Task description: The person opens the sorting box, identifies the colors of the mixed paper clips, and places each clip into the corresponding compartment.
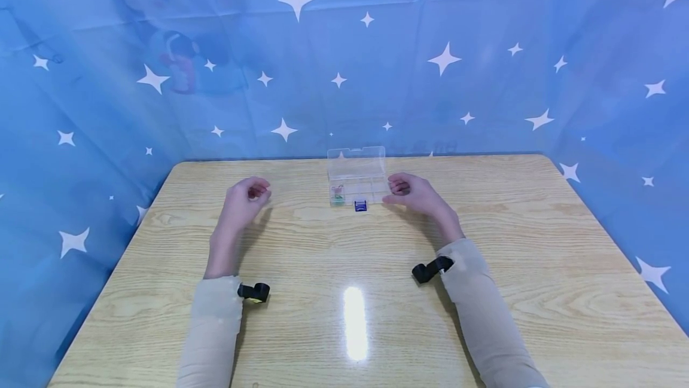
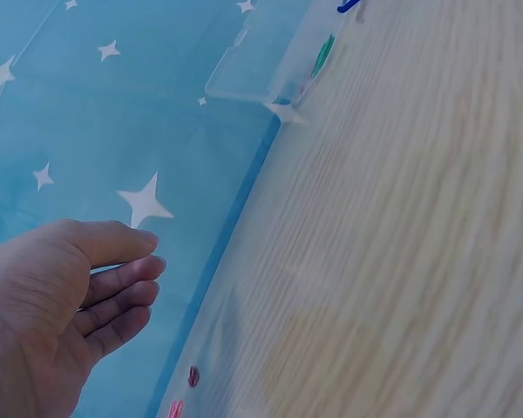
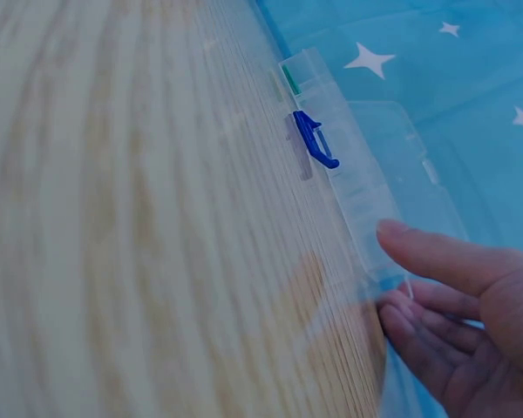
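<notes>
Clear compartment box [image 1: 357, 180], lid open, with blue clip [image 1: 360, 205] on wooden surface [image 1: 511, 268].

Box: far centre of the surface, lid tipped back toward the starred blue backdrop [image 1: 447, 59], so the compartments are open to reach; small green and reddish items lie in its left section. Blue clip: on the surface, touching the box's near edge. Right hand [image 1: 411, 192]: just right of the box, fingers loosely curled, grasping nothing; contact with the box wall cannot be told. Left hand [image 1: 244, 196]: well left of the box, raised, relaxed, empty. Black wrist mounts on both sleeves.
</notes>
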A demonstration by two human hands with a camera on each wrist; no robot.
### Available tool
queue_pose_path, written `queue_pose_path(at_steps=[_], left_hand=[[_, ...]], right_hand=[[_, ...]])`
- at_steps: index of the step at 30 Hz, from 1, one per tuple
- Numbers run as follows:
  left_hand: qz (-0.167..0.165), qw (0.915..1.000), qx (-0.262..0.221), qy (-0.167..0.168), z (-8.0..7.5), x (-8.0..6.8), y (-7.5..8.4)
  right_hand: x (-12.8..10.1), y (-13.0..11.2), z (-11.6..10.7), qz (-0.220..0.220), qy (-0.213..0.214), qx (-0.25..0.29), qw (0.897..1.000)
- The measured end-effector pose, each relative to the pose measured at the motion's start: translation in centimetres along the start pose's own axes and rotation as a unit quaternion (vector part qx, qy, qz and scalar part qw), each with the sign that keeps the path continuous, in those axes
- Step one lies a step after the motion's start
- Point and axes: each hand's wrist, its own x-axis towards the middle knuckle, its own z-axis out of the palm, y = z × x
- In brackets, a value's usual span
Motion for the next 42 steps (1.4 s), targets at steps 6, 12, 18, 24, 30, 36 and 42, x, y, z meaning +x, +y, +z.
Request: queue_pose_path(at_steps=[6,12,18,24,30,36,42], left_hand=[[-0.009,0.9999,0.003,0.004,-1.0,-0.5,-0.9],[-0.019,0.9997,0.013,0.007,-1.8,-0.9,-1.3],[-0.020,0.9994,0.022,0.016,-2.2,-1.2,-1.8],[-0.031,0.9986,0.041,0.010,-2.3,-1.6,-2.3],[-0.057,0.9967,0.056,0.009,-2.3,-1.9,-2.8],[-0.074,0.9954,0.061,0.001,-2.3,-2.0,-3.2],[-0.077,0.9950,0.064,0.001,-2.4,-2.0,-3.5]], right_hand=[[0.1,-0.1,0.1,-0.001,0.000,0.001,1.000],[0.1,0.0,0.1,-0.003,0.000,0.001,1.000],[0.0,0.1,0.1,-0.003,-0.001,0.006,1.000],[0.0,0.0,0.1,-0.005,0.002,0.005,1.000],[0.0,-0.1,0.0,-0.006,0.001,0.004,1.000],[0.0,0.0,0.0,-0.006,0.000,0.003,1.000],[0.0,-0.1,0.0,-0.007,0.001,0.002,1.000]])
